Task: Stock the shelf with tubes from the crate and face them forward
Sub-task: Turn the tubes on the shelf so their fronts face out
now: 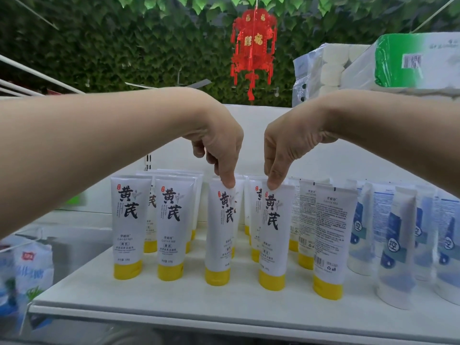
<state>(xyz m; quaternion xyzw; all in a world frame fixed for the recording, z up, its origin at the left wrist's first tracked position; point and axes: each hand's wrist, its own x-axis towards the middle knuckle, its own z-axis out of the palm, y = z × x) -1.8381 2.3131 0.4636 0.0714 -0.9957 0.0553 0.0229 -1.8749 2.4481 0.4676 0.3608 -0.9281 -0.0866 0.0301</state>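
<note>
Left hand (219, 145), centre frame, pinching crimped top of white yellow-capped plastic tube (220, 232), right hand (283, 150) likewise pinching neighbouring tube (273, 235) — both upright, cap-down, front labels showing, front row of flat white shelf (174, 300), reversed tube (326, 240) at right.

White yellow-capped tubes (171, 227) stand cap-down in rows on the shelf (174, 301).
</note>
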